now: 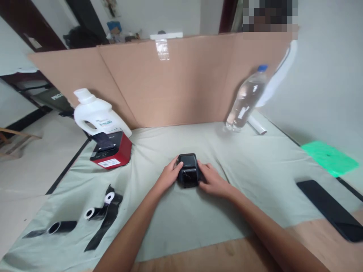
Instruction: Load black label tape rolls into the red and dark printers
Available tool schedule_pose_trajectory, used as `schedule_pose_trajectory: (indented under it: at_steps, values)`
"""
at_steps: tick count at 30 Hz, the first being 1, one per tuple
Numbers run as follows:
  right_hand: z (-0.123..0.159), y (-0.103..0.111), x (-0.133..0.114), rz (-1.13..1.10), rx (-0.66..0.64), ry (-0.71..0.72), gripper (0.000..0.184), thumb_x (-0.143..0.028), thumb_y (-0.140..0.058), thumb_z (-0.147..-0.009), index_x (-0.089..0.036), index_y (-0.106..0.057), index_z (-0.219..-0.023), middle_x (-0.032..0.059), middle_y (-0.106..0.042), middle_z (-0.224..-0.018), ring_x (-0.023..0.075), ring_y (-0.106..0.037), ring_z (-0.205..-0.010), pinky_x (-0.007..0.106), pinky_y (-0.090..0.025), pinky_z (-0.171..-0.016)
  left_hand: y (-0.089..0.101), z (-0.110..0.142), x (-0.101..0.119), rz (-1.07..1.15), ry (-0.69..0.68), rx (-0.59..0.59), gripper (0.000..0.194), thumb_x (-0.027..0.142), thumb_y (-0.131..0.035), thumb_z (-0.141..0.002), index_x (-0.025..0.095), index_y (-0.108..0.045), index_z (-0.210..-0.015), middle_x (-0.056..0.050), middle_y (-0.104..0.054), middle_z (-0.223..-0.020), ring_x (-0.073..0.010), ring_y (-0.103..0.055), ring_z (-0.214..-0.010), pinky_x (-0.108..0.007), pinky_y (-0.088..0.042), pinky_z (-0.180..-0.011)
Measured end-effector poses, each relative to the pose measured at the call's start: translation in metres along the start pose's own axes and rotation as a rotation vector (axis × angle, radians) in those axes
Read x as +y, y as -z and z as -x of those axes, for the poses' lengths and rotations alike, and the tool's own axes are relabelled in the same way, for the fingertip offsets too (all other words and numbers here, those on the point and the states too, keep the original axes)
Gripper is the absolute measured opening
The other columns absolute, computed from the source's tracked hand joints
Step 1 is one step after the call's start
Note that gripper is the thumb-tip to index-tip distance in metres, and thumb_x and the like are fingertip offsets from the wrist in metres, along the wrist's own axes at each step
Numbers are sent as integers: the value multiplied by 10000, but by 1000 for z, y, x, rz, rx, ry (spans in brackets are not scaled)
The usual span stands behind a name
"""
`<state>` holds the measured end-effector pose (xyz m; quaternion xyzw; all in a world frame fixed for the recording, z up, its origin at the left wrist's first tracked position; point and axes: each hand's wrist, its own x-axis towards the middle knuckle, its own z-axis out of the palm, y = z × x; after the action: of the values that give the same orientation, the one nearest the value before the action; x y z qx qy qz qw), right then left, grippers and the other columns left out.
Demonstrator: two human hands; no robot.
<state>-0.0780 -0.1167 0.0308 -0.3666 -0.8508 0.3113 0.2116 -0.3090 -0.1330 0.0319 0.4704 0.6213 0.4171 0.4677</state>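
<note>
In the middle of the cloth sits a small black boxy device [188,170] with a flat top panel and a glossy, sloped front; it looks like a compact printer, but I cannot make out its exact kind. My left hand [171,172] grips its left side, the thumb resting near the top edge. Against the opposite side, my right hand [211,179] is pressed with bent fingers. Both hands hold the device between them. Some of the fingertips are hidden behind it.
Left of my arms lie black film rolls [109,211] with loose tails. A red-and-black box [123,151] stands before a white jug [95,113]. A cardboard panel [176,87] closes the back. A tilted water bottle [246,100], green sheet [329,156] and black phone [326,206] are right.
</note>
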Motion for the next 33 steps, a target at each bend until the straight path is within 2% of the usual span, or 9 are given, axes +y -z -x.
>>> schedule_pose_trajectory:
  at_steps: [2,4,7,14,17,19,22,25,33]
  values:
    - [11,-3,-2,85,27,24,889,-265,-657,-791,-119,-267,-1577,210,-512,-1462,333,-511,-1198,501,-437,-1044,-9,-2,2,-19,10,-25,729,543,-691,-829,187,-540,-1446,36,-599,-556,-149,-511,-442,-244,-404,-474]
    - [17,3,2,148,67,16,866,-270,-650,-809,-110,-269,-1571,223,-522,-1443,329,-515,-1168,491,-444,-1019,-23,-6,7,-54,1,-82,818,571,-652,-857,175,-428,-1536,59,-550,-486,-148,-490,-391,-235,-380,-423]
    - [25,33,25,215,133,-24,824,-281,-638,-827,-96,-301,-1556,218,-581,-1361,321,-540,-1121,479,-445,-997,-58,-23,24,-69,-40,-177,886,605,-597,-891,163,-300,-1599,76,-502,-438,-145,-490,-365,-215,-355,-385]
    - [67,143,120,270,331,-181,761,-375,-665,-817,-117,-452,-1501,142,-674,-1065,308,-610,-970,461,-489,-924,-196,-100,84,-8,-78,-372,849,493,-631,-916,134,-281,-1602,82,-474,-454,-136,-513,-390,-210,-403,-421]
    - [84,175,155,230,360,-224,792,-382,-659,-817,-138,-414,-1529,136,-672,-1141,298,-622,-1012,455,-488,-962,-248,-122,100,-9,-87,-440,745,418,-580,-965,163,-281,-1598,83,-473,-467,-119,-520,-401,-198,-417,-452]
    - [90,189,175,197,366,-216,808,-387,-656,-822,-150,-384,-1545,149,-642,-1274,305,-612,-1117,455,-464,-1023,-272,-130,105,-13,-92,-454,683,392,-571,-974,162,-334,-1571,76,-479,-473,-113,-523,-406,-194,-413,-465]
    - [95,200,196,181,352,-219,815,-399,-659,-821,-159,-373,-1546,160,-592,-1388,336,-564,-1254,484,-421,-1086,-294,-137,109,-22,-79,-443,615,373,-594,-959,139,-435,-1505,71,-475,-473,-105,-512,-405,-190,-391,-471]
    - [97,207,208,183,350,-268,791,-384,-673,-808,-181,-404,-1523,150,-608,-1372,352,-551,-1283,503,-416,-1094,-305,-141,111,-21,-59,-425,526,339,-597,-944,131,-529,-1422,72,-450,-465,-98,-486,-401,-190,-360,-466]
    - [95,200,209,141,389,-331,765,-324,-682,-803,-181,-438,-1513,130,-645,-1294,326,-601,-1218,484,-451,-1074,-311,-141,111,-23,0,-406,498,347,-572,-947,152,-543,-1404,78,-425,-485,-85,-433,-401,-187,-330,-464]
